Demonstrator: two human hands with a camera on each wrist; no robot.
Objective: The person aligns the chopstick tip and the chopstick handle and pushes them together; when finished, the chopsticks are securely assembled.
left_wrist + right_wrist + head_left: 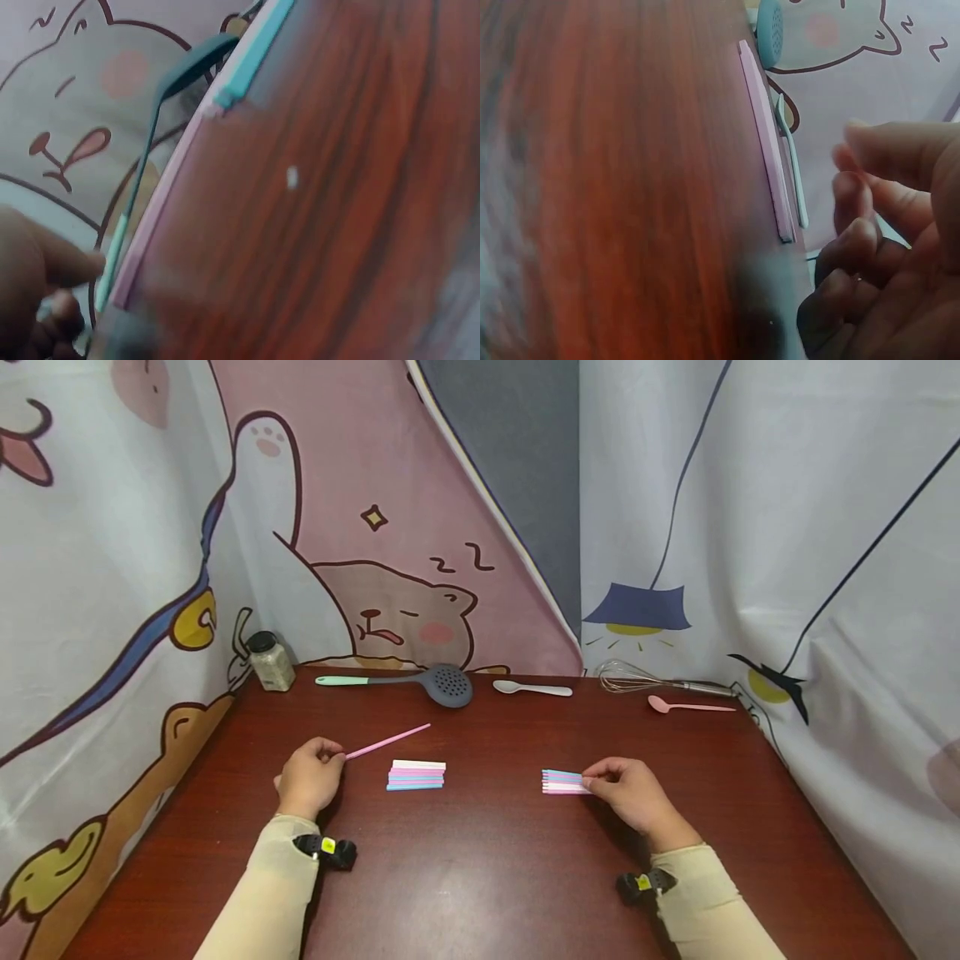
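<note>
Near the left side of the table, my left hand (309, 777) has its fingertips right at the near end of a long, thin pink stick (387, 741). In the left wrist view, that stick's end (124, 292) shows bare beside the bent fingers (75, 262). A row of shorter white, pink and blue sticks (416, 775) lies to the right of it. My right hand (633, 793) is over the right end of a second row of blue, pink and white sticks (561, 782). Its loosely bent fingers (855, 244) appear apart from the row's pink edge stick (769, 150) in the right wrist view.
Along the back of the dark wooden table (480, 877) lie a slotted turner (448, 686), a white spoon (536, 689), a whisk (637, 678) and a pink spoon (690, 707). A black-lidded jar (271, 664) stands at the back left. Printed curtains (750, 527) hang around the table.
</note>
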